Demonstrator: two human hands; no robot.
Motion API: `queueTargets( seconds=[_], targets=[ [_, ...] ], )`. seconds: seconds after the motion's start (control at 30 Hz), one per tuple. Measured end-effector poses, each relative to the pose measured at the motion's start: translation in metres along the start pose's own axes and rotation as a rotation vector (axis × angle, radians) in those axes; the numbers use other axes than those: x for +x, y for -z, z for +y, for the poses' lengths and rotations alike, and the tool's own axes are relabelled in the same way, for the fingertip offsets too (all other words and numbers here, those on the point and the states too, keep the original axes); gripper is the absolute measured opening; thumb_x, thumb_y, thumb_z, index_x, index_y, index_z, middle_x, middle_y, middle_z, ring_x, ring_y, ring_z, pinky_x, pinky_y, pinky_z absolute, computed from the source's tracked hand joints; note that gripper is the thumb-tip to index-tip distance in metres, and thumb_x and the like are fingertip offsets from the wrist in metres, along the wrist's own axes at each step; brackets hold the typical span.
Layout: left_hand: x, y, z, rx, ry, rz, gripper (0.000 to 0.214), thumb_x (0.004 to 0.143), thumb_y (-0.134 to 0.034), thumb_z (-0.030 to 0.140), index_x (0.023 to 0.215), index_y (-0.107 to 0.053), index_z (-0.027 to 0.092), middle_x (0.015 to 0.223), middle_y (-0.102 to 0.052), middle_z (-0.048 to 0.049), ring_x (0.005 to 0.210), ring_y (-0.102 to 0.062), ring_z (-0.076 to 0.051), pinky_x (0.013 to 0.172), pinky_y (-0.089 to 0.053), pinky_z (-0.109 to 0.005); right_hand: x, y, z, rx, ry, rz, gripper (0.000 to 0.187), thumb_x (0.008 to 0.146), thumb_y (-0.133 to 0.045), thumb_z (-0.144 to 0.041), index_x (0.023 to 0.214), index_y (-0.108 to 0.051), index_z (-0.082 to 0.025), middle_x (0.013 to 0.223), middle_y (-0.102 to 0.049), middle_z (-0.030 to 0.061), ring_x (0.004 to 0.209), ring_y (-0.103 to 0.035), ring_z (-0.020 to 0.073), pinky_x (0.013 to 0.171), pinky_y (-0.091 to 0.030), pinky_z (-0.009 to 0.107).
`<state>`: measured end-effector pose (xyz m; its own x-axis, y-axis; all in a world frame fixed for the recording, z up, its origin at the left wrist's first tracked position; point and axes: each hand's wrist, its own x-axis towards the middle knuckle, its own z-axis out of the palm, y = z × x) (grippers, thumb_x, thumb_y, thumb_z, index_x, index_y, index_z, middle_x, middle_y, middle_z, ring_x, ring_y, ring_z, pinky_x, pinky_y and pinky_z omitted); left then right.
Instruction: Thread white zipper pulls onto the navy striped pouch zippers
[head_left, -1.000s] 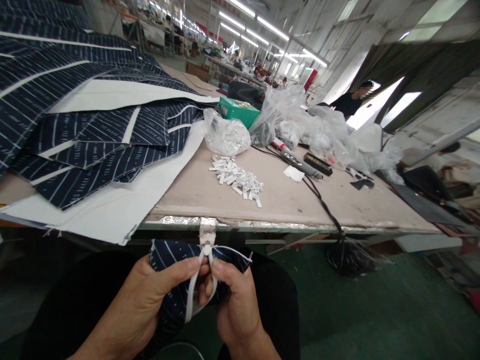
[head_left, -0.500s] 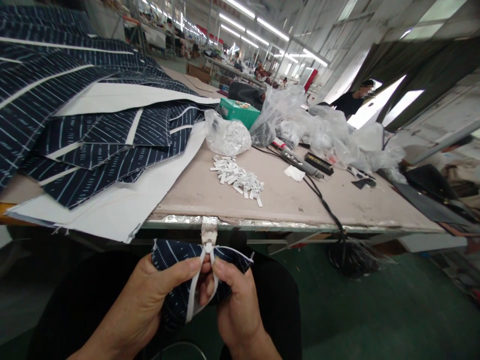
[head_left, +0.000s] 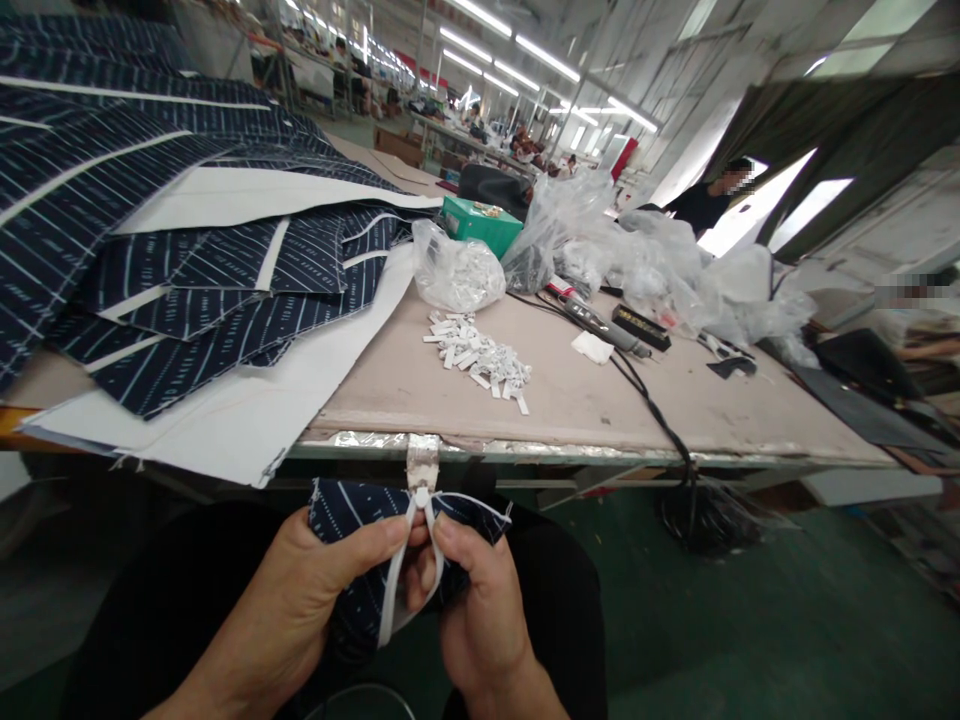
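Observation:
Below the table edge, my left hand (head_left: pixel 300 590) and my right hand (head_left: pixel 472 610) hold a small piece of navy striped fabric (head_left: pixel 352 505) in my lap. Both hands pinch a white elastic loop (head_left: pixel 394 590) that runs up to a small white piece at a metal clip (head_left: pixel 422 462) fixed on the table's front edge. The left thumb and forefinger press the left strand, the right fingers press the right strand. On the table above lies a heap of small white tags (head_left: pixel 480 357).
Stacked navy striped cut pieces (head_left: pixel 172 260) on white paper cover the table's left. A clear bag of white pieces (head_left: pixel 457 270), a green box (head_left: pixel 480 222), plastic bags (head_left: pixel 645 260), and a black tool with cable (head_left: pixel 600 325) lie further back. A person in black stands at far right.
Both hands keep pinching the elastic at the clip. The view has shifted slightly; the hands sit a little lower and to the right in the picture.

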<state>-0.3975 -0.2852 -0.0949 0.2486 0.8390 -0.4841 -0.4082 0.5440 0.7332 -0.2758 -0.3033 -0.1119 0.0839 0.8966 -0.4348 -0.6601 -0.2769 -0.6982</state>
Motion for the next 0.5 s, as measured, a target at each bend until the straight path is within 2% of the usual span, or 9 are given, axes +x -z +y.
queueTargets(
  seconds=[0.17,0.27,0.4,0.5],
  targets=[
    [-0.001,-0.004,0.004,-0.069,0.016,-0.018,0.029,0.057,-0.099,0.037,0.065,-0.084,0.015,0.056,-0.078,-0.0068,0.051,-0.069,-0.018,0.054,-0.058,-0.023,0.002,-0.001,-0.014,-0.070,-0.024,-0.014,0.027,0.055,-0.080,-0.040,0.051,-0.070,-0.015,0.037,-0.052,-0.0017,0.034,-0.045,0.0095,0.042,-0.040,0.023],
    [0.001,-0.003,0.003,-0.070,-0.001,-0.048,0.026,0.061,-0.097,0.036,0.065,-0.084,0.014,0.058,-0.079,-0.0078,0.053,-0.071,-0.020,0.055,-0.059,-0.025,0.004,0.000,-0.022,-0.135,-0.036,-0.043,0.025,0.055,-0.077,-0.037,0.046,-0.066,-0.016,0.035,-0.050,-0.0017,0.032,-0.043,0.0087,0.041,-0.039,0.023],
    [0.001,-0.002,0.002,-0.054,-0.004,-0.047,0.025,0.062,-0.096,0.036,0.067,-0.084,0.014,0.058,-0.079,-0.0074,0.053,-0.070,-0.019,0.056,-0.060,-0.025,0.006,0.000,-0.021,-0.143,-0.039,-0.041,0.033,0.057,-0.076,-0.038,0.039,-0.057,-0.019,0.035,-0.049,-0.0017,0.032,-0.043,0.0082,0.041,-0.038,0.022],
    [-0.002,-0.004,0.004,-0.034,0.003,-0.011,0.027,0.061,-0.097,0.037,0.068,-0.084,0.015,0.060,-0.081,-0.0066,0.052,-0.071,-0.018,0.056,-0.061,-0.025,0.006,0.000,-0.018,-0.128,-0.031,-0.013,0.033,0.056,-0.077,-0.039,0.040,-0.058,-0.018,0.037,-0.050,-0.0015,0.034,-0.044,0.0081,0.041,-0.039,0.021]
  ],
)
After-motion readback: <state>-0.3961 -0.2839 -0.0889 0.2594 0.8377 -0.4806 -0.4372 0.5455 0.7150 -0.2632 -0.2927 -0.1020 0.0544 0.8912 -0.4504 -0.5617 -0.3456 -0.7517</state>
